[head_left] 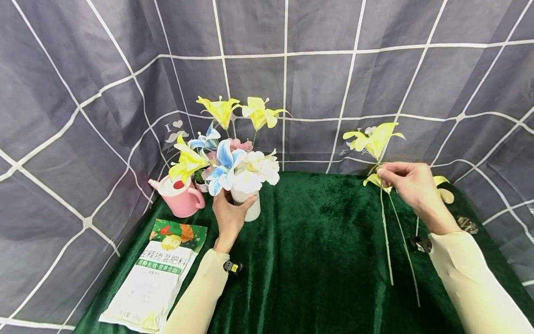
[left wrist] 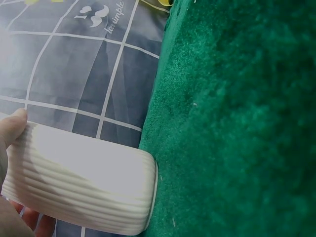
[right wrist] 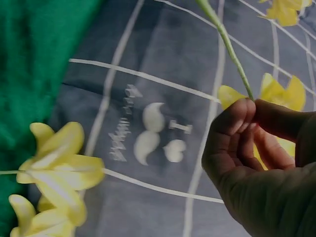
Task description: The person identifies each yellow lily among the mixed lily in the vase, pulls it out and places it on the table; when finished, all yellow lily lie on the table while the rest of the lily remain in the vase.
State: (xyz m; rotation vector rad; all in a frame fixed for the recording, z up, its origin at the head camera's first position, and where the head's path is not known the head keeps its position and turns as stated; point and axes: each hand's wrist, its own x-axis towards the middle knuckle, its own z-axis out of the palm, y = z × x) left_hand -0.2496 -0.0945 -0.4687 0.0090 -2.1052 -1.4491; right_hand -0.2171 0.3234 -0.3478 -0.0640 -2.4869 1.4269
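My left hand (head_left: 230,215) holds a white ribbed vase (head_left: 252,209), thumb and fingers around its side. The vase stands upright on the green cloth and carries a bouquet: yellow lilies (head_left: 260,113), blue-and-white lilies (head_left: 225,162), a white bloom (head_left: 250,174) and pink flowers (head_left: 241,144). Off to the right, my right hand (head_left: 410,185) pinches the thin green stem (right wrist: 229,47) of a yellow lily (head_left: 377,140) between thumb and fingertips, just below its bloom. Lower down, more yellow lilies (right wrist: 57,168) lie on the cloth, one with its long stem (head_left: 402,246) toward me.
A pink watering can (head_left: 183,204) stands left of the vase, with a small potted plant (head_left: 201,183) behind its handle. In front lies a white and green fertilizer bag (head_left: 150,273). Green velvet cloth (head_left: 317,260) covers the table; a grey checked curtain (head_left: 317,83) hangs behind and at both sides.
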